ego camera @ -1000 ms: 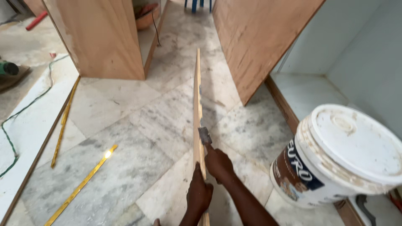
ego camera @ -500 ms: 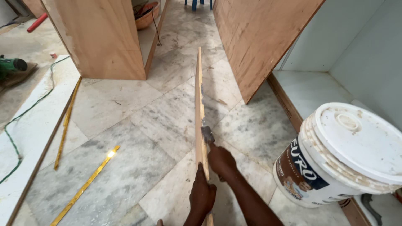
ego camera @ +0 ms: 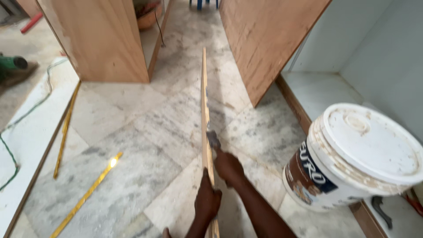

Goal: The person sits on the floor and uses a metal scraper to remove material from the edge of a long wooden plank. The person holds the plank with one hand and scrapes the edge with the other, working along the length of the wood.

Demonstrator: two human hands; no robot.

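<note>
L hand (ego camera: 207, 199) fingers curled shut, low centre; R hand (ego camera: 228, 166) just ahead, fisted, forearm reaching forward.

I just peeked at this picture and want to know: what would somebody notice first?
Right in the middle, a long thin wooden board stands on its edge, running away across the marble floor. The left hand grips it low down, while the right hand presses a small metal scraper against its right side. At the right sits a big white plastic bucket with its lid on.

I see a raw plywood strip (ego camera: 205, 110), a dull metal scraper (ego camera: 213, 139), a grimy white plastic bucket (ego camera: 352, 158) at four o'clock, and a polished marble floor (ego camera: 145, 132).
</note>
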